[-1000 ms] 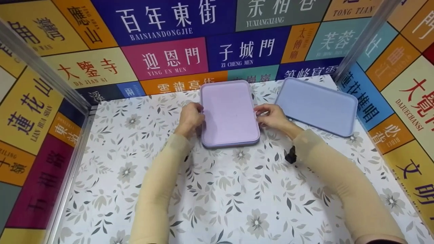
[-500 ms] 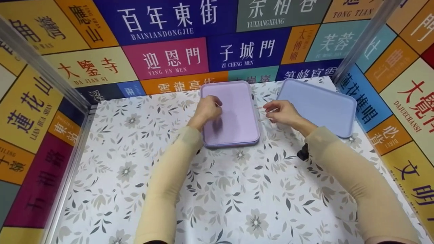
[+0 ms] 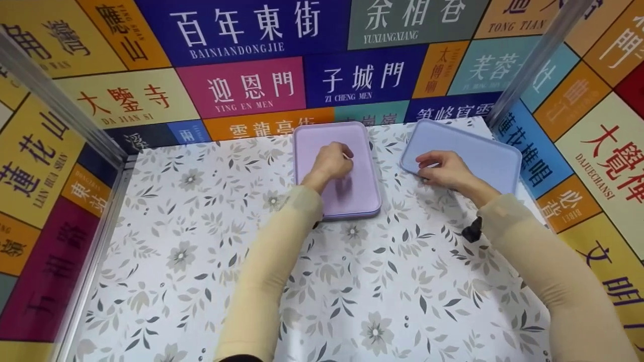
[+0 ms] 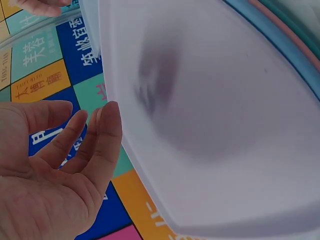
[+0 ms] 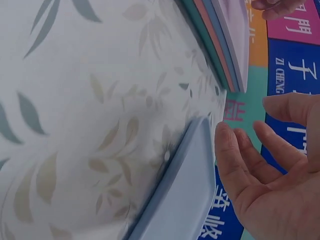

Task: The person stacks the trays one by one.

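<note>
A lilac rectangular tray (image 3: 361, 193) lies on top of a stack. Below it, in the right wrist view, show the edges of a blue tray (image 5: 219, 32), a pink tray (image 5: 211, 35) and a green tray (image 5: 200, 37). My left hand (image 3: 333, 162) hovers over the lilac tray with loosely bent fingers and nothing in them; its shadow falls on the surface. To the right, a separate light blue tray (image 3: 475, 146) sits at an angle. Over its near left part is my right hand (image 3: 444, 170), fingers relaxed and thumb apart, holding nothing.
A white cloth with grey flowers (image 3: 201, 281) covers the table. Colourful panels with Chinese lettering (image 3: 241, 85) enclose the back and both sides, with metal posts (image 3: 533, 60) at the corners. A small black item (image 3: 473, 230) hangs at the right sleeve.
Both hands have let go of the stack's sides. My left hand has moved right, over the lilac tray; my right hand has moved right, over the light blue tray. The trays stay in place.
</note>
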{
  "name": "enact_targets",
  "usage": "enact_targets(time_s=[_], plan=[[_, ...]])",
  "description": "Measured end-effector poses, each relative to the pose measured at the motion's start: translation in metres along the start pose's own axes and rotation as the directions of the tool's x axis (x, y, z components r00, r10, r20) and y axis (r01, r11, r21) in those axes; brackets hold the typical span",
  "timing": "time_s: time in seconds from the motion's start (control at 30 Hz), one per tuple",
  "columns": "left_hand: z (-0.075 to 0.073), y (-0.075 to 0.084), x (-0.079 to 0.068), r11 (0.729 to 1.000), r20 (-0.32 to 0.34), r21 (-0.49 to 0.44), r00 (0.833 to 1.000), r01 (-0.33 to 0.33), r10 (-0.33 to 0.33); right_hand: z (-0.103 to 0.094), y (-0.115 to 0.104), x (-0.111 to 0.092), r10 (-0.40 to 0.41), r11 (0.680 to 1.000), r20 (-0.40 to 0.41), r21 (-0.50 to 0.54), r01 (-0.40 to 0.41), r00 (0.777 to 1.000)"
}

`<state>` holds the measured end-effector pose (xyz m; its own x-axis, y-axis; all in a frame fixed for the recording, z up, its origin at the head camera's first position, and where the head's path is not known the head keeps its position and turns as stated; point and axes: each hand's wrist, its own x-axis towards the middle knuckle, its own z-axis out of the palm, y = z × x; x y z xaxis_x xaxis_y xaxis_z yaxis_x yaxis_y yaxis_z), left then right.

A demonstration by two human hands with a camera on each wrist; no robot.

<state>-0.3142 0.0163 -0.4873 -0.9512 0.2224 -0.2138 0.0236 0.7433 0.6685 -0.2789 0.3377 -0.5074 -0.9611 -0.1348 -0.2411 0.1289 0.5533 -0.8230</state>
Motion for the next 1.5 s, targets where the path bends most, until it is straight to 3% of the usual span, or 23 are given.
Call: enact_targets(time_s=[0.23,0.57,0.63,0.67,0.8,0.87,0.9,1.07,1.17,1.33,1.5], plan=[[0.025,0.03,0.008,1.0,0.037,0.009,0.999,-0.019,0.019,-0.03,0.022,-0.016,0.052,0.999,-0.027,0.002,-0.052,0.998],[0.055,0.063,0.025,1.0,-0.019,-0.002,1.0,0.004,-0.004,-0.075,0.045,-0.044,0.196,0.974,-0.118,0.139,-0.18,0.973],[0.074,0.058,0.049,1.0,-0.021,-0.024,1.0,0.014,-0.014,-0.086,0.052,-0.051,0.237,0.967,-0.134,0.128,-0.22,0.962],[0.079,0.062,0.053,0.999,-0.025,-0.023,0.999,0.035,-0.036,-0.092,0.056,-0.054,0.256,0.963,-0.141,0.121,-0.24,0.956],[0.12,0.056,0.1,0.995,-0.034,-0.052,0.996,0.08,-0.082,-0.114,0.071,-0.066,0.328,0.945,-0.184,0.09,-0.316,0.927],[0.128,0.063,0.104,0.995,-0.036,-0.055,0.995,0.089,-0.091,-0.124,0.079,-0.071,0.364,0.931,-0.204,0.082,-0.354,0.909],[0.138,0.06,0.113,0.995,-0.032,-0.069,0.996,0.078,-0.081,-0.128,0.083,-0.073,0.386,0.923,-0.213,0.086,-0.376,0.898],[0.165,0.072,0.116,0.989,-0.004,-0.125,0.996,0.084,-0.086,-0.142,0.103,-0.082,0.499,0.866,-0.224,0.154,-0.475,0.837],[0.179,0.077,0.113,0.988,0.009,-0.131,0.996,0.086,-0.085,-0.144,0.111,-0.083,0.537,0.843,-0.213,0.187,-0.505,0.816],[0.191,0.074,0.112,0.975,-0.015,-0.167,0.988,0.149,-0.154,-0.139,0.119,-0.076,0.55,0.833,-0.168,0.188,-0.521,0.818],[0.198,0.065,0.12,0.918,0.029,-0.345,0.98,0.196,-0.199,-0.135,0.122,-0.072,0.547,0.827,-0.14,0.242,-0.507,0.825]])
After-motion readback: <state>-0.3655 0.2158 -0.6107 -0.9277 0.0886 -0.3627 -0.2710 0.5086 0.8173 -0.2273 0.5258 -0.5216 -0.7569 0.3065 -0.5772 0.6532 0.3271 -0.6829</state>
